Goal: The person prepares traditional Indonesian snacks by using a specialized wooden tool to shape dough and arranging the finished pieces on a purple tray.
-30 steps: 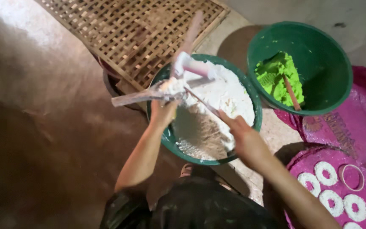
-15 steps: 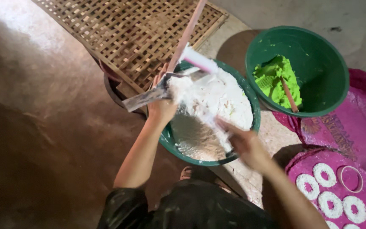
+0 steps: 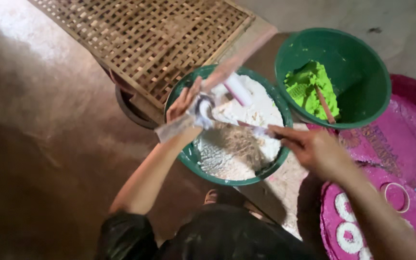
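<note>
At the centre of the frame I see my left hand [image 3: 183, 103] closed around a thin, dough-smeared strip tool [image 3: 179, 126], fingers wrapped near its middle, over a green basin [image 3: 188, 156] of white dough [image 3: 246, 120]. My right hand [image 3: 314, 151], centre right, pinches a slim stick [image 3: 249, 126] that reaches into the dough. The dough looks soft, sticky and heavy (crumbly at the near side), so I judge it best worked with the tools, not bare fingers. The strip seems light and stiff, possibly slippery; motion blur makes this uncertain. Upper right sits a second basin [image 3: 362, 62] holding green dough [image 3: 311, 86].
</note>
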